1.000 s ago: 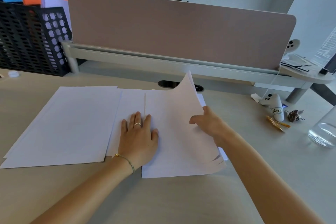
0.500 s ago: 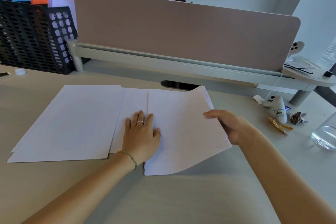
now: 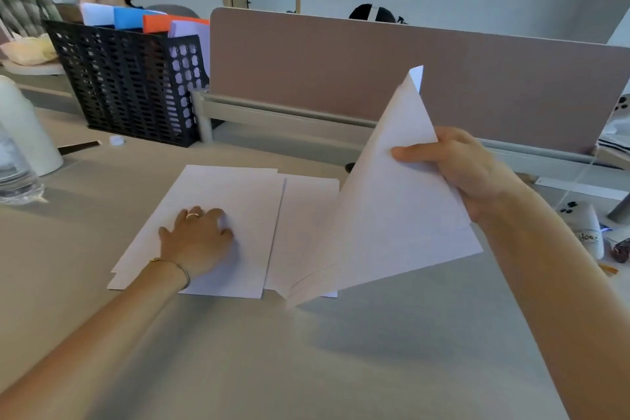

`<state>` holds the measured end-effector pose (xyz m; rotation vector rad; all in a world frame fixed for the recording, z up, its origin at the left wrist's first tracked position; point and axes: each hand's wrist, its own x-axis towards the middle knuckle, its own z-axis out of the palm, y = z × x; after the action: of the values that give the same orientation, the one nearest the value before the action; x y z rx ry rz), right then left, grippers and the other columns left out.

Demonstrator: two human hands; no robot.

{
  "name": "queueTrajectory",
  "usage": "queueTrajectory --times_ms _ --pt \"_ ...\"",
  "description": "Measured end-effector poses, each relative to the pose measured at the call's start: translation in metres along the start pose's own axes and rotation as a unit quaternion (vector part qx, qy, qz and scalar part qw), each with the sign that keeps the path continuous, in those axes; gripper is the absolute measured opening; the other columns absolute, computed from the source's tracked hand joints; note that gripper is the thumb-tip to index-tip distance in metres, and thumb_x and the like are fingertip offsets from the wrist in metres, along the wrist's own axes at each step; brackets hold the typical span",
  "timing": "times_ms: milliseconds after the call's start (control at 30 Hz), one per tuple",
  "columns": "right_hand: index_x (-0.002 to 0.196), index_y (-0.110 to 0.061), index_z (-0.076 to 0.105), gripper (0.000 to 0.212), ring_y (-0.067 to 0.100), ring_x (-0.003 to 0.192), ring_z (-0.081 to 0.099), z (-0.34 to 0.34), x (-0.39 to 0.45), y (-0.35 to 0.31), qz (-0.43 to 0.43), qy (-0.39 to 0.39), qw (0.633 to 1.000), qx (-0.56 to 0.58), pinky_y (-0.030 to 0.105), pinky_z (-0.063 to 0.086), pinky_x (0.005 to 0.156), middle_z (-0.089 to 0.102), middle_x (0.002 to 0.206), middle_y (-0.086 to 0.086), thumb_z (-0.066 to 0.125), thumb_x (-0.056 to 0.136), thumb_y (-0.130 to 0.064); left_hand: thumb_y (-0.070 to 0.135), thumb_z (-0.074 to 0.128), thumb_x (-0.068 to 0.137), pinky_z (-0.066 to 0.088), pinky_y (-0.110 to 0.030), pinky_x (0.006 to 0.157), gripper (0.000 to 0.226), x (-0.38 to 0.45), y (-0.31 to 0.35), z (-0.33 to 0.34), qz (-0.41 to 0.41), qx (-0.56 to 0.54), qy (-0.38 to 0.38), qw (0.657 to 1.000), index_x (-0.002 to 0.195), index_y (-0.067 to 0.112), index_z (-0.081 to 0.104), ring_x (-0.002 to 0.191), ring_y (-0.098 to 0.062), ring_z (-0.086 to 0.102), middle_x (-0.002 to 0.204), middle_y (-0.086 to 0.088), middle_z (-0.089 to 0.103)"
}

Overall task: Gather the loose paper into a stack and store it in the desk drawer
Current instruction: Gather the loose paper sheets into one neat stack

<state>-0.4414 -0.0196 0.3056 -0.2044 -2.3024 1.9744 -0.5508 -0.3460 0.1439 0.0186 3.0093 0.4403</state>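
Observation:
White paper lies in loose piles on the beige desk [image 3: 306, 368]. My right hand [image 3: 456, 164] grips a bundle of sheets [image 3: 385, 222] by its right edge and holds it tilted up, with the lower left corner still touching the desk. My left hand [image 3: 196, 239] rests on the left pile [image 3: 235, 201], fingers bent on the paper. A middle pile [image 3: 303, 215] lies flat between them, partly under the raised bundle. No drawer is in view.
A black mesh file holder [image 3: 129, 85] with coloured folders stands at the back left beside a pink divider panel [image 3: 341, 78]. A water bottle [image 3: 17, 174] is at the far left. A white controller [image 3: 586, 232] and wrappers lie at the right. People sit behind.
My right hand has lifted the right bundle off the desk and tilted it up. My left hand has slid from the middle pile onto the left pile. The view has turned left.

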Motion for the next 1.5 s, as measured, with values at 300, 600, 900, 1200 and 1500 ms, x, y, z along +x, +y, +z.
queueTrajectory --times_ms 300,600,900,1200,1500 --pt "0.118 0.000 0.073 0.032 0.034 0.090 0.076 0.084 0.043 0.022 0.016 -0.090 0.985 0.149 0.047 0.061 0.080 0.078 0.111 0.016 0.069 0.089 -0.010 0.017 0.051 0.096 0.046 -0.037 0.088 0.039 0.001 -0.071 -0.034 -0.068 -0.264 0.093 0.958 0.134 0.019 0.059 0.105 -0.032 0.061 0.129 -0.012 0.067" --pt "0.099 -0.013 0.069 0.025 0.033 0.084 0.073 0.151 0.062 0.112 0.114 -0.018 0.993 -0.021 0.040 0.063 0.069 0.076 0.100 0.013 0.061 0.085 0.006 0.029 0.037 0.096 0.044 -0.036 0.087 0.044 0.006 -0.071 -0.037 -0.051 -0.212 0.075 0.973 0.135 0.020 0.056 0.099 -0.026 0.056 0.120 -0.005 0.068" --pt "0.109 -0.022 0.076 0.027 0.014 0.076 0.079 0.133 0.084 0.043 -0.009 -0.003 0.995 0.101 0.025 0.059 0.060 0.083 0.089 -0.006 0.067 0.087 -0.008 0.024 0.047 0.088 0.037 -0.033 0.080 0.036 0.000 -0.085 -0.046 -0.068 -0.289 0.116 0.948 0.116 0.006 0.061 0.103 -0.034 0.058 0.117 -0.018 0.066" --pt "0.109 -0.021 0.073 0.033 0.014 0.068 0.077 0.118 0.072 0.098 0.055 0.018 0.998 0.003 0.027 0.055 0.059 0.080 0.095 0.004 0.060 0.088 0.001 0.009 0.040 0.104 0.049 -0.024 0.054 0.016 0.032 -0.107 -0.050 -0.163 -0.531 0.071 0.828 0.102 0.009 0.056 0.071 -0.017 0.069 0.100 -0.018 0.069" --pt "0.111 -0.015 0.071 0.035 0.032 0.081 0.072 0.096 0.069 0.120 0.095 0.064 0.992 -0.044 0.034 0.054 0.069 0.076 0.096 0.010 0.058 0.086 0.005 0.080 0.043 0.080 0.052 -0.056 0.097 0.078 0.028 -0.098 -0.066 -0.176 -0.724 0.031 0.666 0.138 0.028 0.041 0.107 -0.037 0.065 0.117 -0.016 0.062"
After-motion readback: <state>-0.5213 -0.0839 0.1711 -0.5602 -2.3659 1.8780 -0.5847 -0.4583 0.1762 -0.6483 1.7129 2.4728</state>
